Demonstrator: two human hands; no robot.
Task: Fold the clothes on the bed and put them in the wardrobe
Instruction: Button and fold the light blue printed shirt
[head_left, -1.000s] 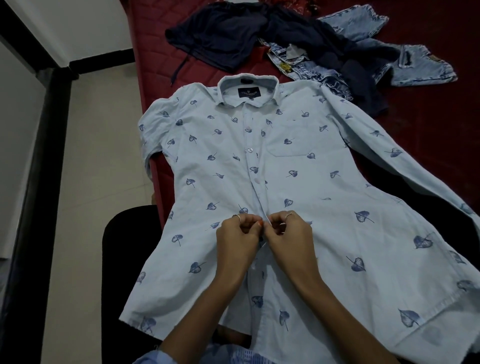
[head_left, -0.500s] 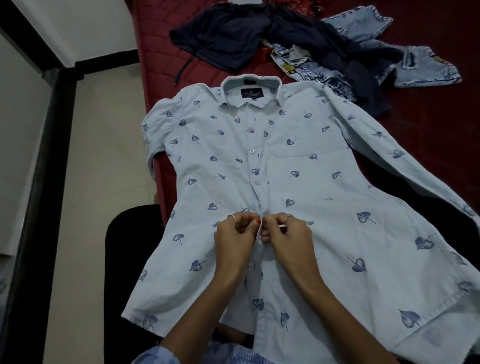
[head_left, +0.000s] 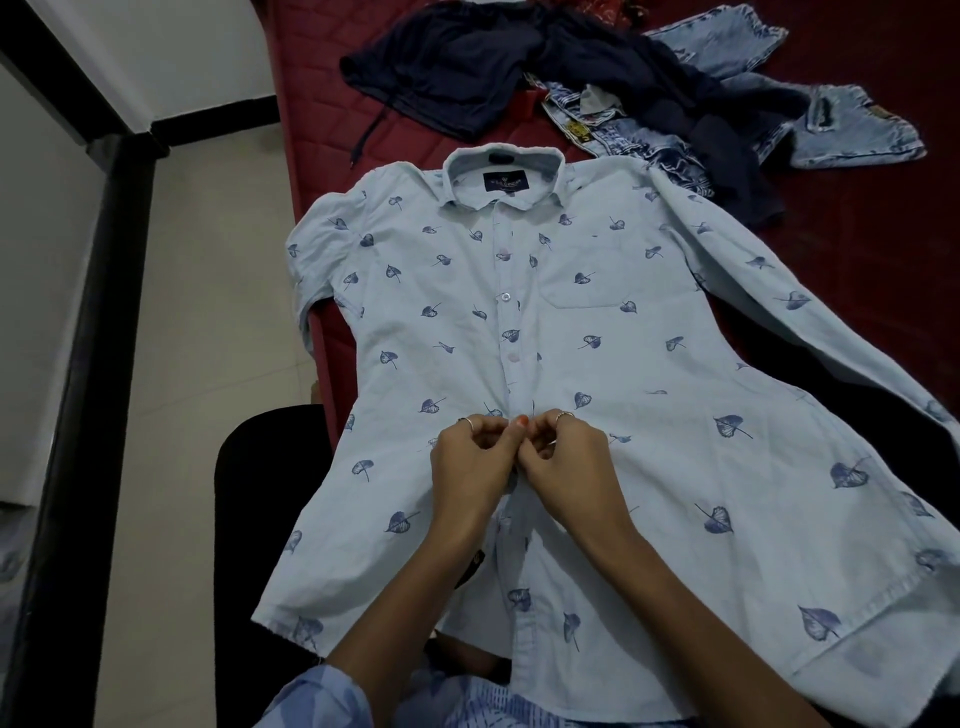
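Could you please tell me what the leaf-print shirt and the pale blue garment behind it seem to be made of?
The light blue leaf-print button shirt looks like thin woven cotton, matte, creasing softly. The faded pale blue garment looks like washed denim: mottled fading, thick stitched seams, and a waistband patch.

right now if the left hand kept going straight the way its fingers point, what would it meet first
The left hand points inward at the shirt placket, so it would almost at once meet the right hand, whose fingertips look to be touching it.

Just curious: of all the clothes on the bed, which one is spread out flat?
The pale blue leaf-print shirt, laid front-up with both hands pinching its button placket. The dark navy garment and the jeans lie crumpled behind it.
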